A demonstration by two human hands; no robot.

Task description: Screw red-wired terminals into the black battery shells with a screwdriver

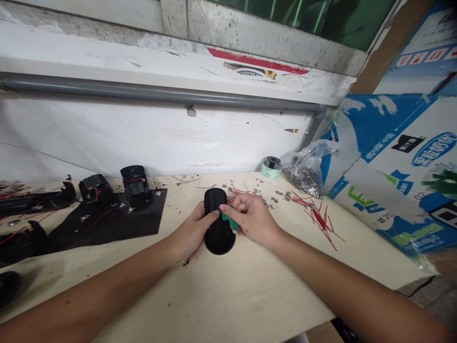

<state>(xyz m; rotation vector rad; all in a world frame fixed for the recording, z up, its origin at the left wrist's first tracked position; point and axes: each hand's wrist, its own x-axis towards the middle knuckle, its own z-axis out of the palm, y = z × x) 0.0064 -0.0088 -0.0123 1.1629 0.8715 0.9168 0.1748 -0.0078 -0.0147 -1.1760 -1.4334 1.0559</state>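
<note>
My left hand (194, 231) grips a black oval plastic housing (217, 224) from its left side, thumb on top. A thin red wire (194, 252) hangs from under it onto the pale wooden table (250, 295). My right hand (250, 216) is closed in a pinch on a small green circuit board (228, 220), pressing it against the housing's right edge with the forefinger on the housing's top.
Black housing parts (135, 183) stand on a black mat (114, 219) at left. Loose red wires (319, 216) and small metal bits lie at right, beside a clear bag of metal parts (307, 174), a tape roll (271, 166) and a blue-white carton (403, 162).
</note>
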